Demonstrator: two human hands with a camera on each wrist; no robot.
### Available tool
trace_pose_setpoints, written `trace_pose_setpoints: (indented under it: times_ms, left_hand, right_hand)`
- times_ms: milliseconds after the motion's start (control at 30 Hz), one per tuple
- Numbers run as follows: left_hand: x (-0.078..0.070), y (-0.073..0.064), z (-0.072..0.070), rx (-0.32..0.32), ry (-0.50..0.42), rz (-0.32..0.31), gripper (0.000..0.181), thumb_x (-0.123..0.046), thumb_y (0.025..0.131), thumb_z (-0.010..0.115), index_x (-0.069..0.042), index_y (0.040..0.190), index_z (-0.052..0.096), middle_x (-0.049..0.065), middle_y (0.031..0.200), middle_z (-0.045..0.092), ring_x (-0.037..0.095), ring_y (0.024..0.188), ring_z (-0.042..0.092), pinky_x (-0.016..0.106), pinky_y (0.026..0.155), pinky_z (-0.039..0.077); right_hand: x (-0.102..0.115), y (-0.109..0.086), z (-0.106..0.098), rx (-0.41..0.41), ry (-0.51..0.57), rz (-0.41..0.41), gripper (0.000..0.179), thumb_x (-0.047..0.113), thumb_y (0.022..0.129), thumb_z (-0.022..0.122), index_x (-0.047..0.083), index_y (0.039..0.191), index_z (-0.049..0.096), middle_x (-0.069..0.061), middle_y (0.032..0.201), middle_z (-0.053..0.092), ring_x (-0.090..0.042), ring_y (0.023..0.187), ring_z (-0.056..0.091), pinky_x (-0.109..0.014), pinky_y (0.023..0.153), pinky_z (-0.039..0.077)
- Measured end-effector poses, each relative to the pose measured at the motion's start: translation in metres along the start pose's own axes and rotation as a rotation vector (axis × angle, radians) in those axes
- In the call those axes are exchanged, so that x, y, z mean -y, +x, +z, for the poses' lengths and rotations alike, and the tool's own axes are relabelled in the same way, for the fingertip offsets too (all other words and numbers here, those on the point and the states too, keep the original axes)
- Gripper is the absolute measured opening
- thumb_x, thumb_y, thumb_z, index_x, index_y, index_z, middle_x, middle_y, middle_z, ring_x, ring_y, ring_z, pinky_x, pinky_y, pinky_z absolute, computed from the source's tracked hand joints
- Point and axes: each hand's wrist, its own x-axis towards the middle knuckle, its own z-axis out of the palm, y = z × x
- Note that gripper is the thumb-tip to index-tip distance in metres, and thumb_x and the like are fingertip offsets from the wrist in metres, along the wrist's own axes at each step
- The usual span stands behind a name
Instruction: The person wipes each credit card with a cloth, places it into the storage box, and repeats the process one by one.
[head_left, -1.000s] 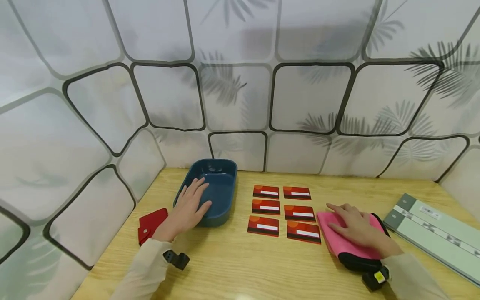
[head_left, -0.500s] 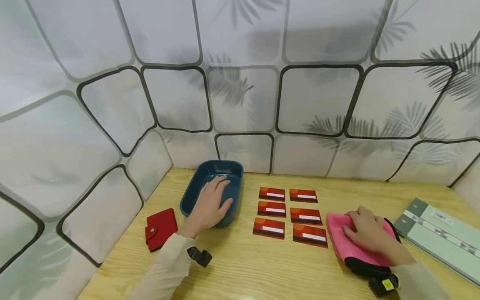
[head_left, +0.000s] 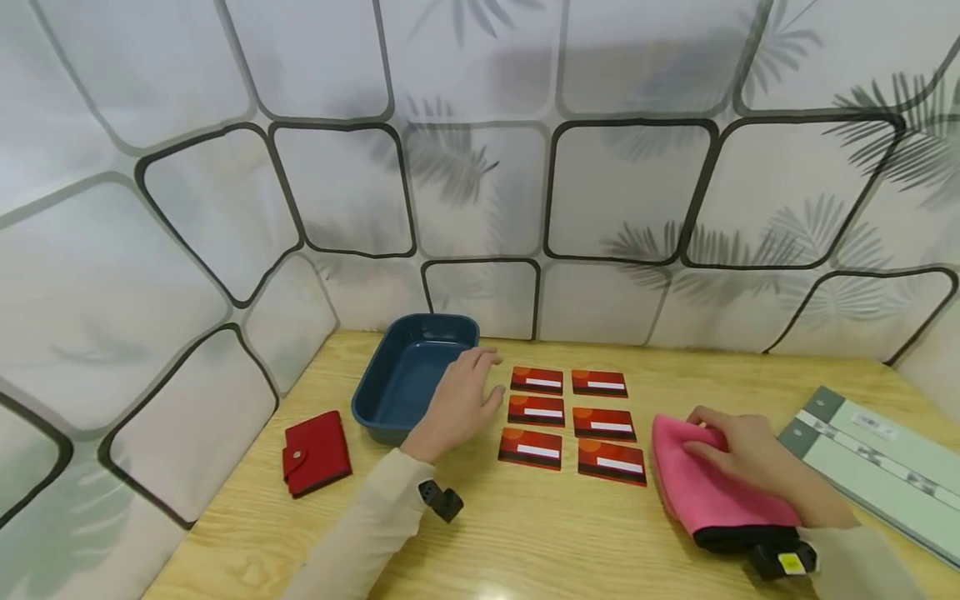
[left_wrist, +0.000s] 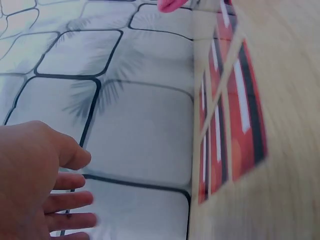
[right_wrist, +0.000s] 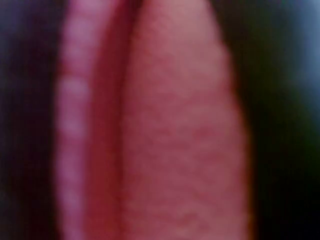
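Observation:
My left hand (head_left: 459,404) is over the right rim of a dark blue tray (head_left: 377,367), close to the left column of cards. Its fingers are loosely extended and hold nothing, as the left wrist view also shows. Several red cards (head_left: 531,448) with white strips lie in two columns on the table. To their right, my right hand (head_left: 750,446) pinches a folded pink cloth (head_left: 678,471) with black edging between thumb and fingers. Blurred pink folds (right_wrist: 185,135) fill the middle of the right wrist view.
A red snap wallet (head_left: 318,454) lies on the wooden table (head_left: 525,525) left of the tray. Pale green boards or folders (head_left: 877,467) with a patterned band lie at the far right. Patterned curtain-like walls (head_left: 480,192) close off the back and left.
My left hand has moved right, from over the tray's middle to its right rim. The right hand, earlier resting on the pink cloth, now pinches it, and the cloth has bunched up.

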Motion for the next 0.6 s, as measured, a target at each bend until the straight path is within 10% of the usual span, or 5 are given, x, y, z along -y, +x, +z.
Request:
trace_pose_setpoints:
  times_ms: [267, 600]
  left_hand:
    - [-0.013, 0.021, 0.019, 0.030, -0.051, -0.029, 0.022, -0.015, 0.092, 0.062, -0.003, 0.111, 0.062, 0.014, 0.114, 0.064, 0.029, 0.099, 0.061, 0.040, 0.086, 0.052]
    - [-0.014, 0.046, 0.034, 0.369, -0.361, -0.135, 0.045, -0.011, 0.094, 0.061, -0.003, 0.136, 0.045, 0.015, 0.138, 0.050, 0.032, 0.125, 0.050, 0.043, 0.102, 0.044]
  right_hand:
    - [0.004, -0.004, -0.014, 0.009, 0.170, -0.047, 0.021, 0.025, 0.085, 0.074, 0.021, 0.102, 0.064, 0.010, 0.079, 0.057, -0.002, 0.069, 0.046, -0.021, 0.058, 0.037]
    - [0.004, -0.010, -0.030, 0.062, 0.414, -0.136, 0.009, 0.017, 0.093, 0.063, 0.023, 0.099, 0.063, 0.011, 0.078, 0.058, -0.003, 0.069, 0.053, -0.022, 0.056, 0.043]
